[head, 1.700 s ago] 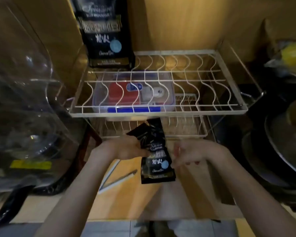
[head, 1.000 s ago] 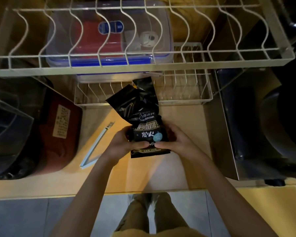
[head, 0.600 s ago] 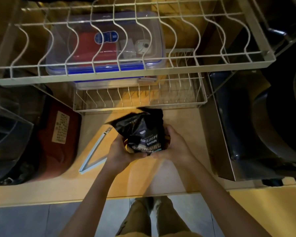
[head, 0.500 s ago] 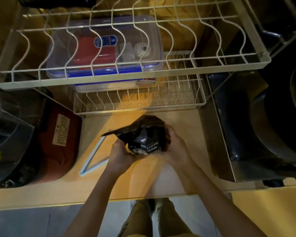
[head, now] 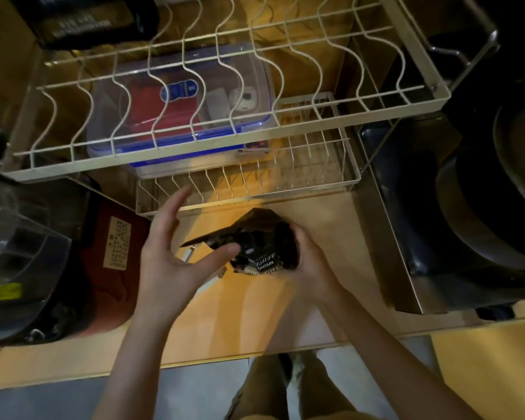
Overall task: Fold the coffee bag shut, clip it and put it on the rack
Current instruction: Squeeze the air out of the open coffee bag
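Observation:
A small black coffee bag (head: 259, 241) stands on the wooden counter (head: 255, 313), its top bent over toward the left. My right hand (head: 308, 262) wraps around the bag's right side and grips it. My left hand (head: 170, 253) is spread, fingers apart, just left of the bag, with the thumb touching the folded flap. A pale blue clip (head: 189, 255) lies on the counter, mostly hidden under my left hand. The white wire rack (head: 315, 131) spans the top of the view above the counter.
A clear lidded box (head: 179, 101) with red contents sits under the upper rack shelf. A lower wire shelf (head: 255, 183) lies behind the bag. A dark red appliance (head: 109, 268) stands left, a second black bag (head: 85, 19) top left, dark pans (head: 482, 207) on the right.
The bag's top went from upright to bent down to the left. My left hand has let go of the bag and spread its fingers; my right hand kept its grip.

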